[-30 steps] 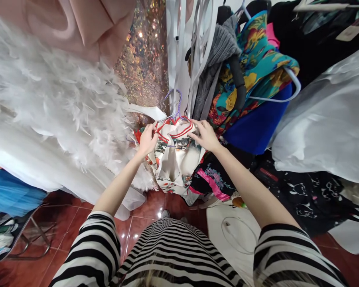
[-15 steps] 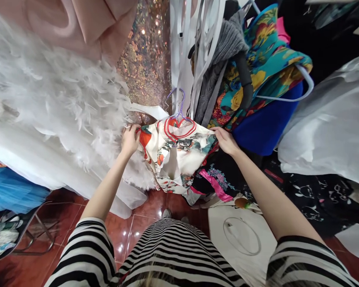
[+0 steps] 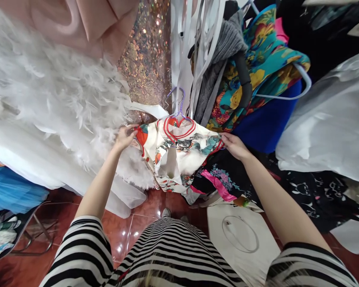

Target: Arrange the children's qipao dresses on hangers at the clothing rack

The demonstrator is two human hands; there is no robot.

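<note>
A white floral dress with red piping hangs in front of me on a purple hanger. My left hand pinches the end of its left sleeve, where an orange lining shows. At the opposite side my right hand has its fingers closed on the other sleeve's edge. Between the two hands the dress is spread wide. A keyhole-like gap shows below its collar. The lower part of the dress falls away toward the floor and is partly out of sight.
White feathered garments hang on the left, near my left hand. A teal floral garment and a blue cloth hang on the right. Below stands a white box-like surface with a coiled cable. A metal-legged chair is at lower left.
Both hands have moved outward, left hand to the left and right hand to the right. The sleeves are now stretched farther apart.
</note>
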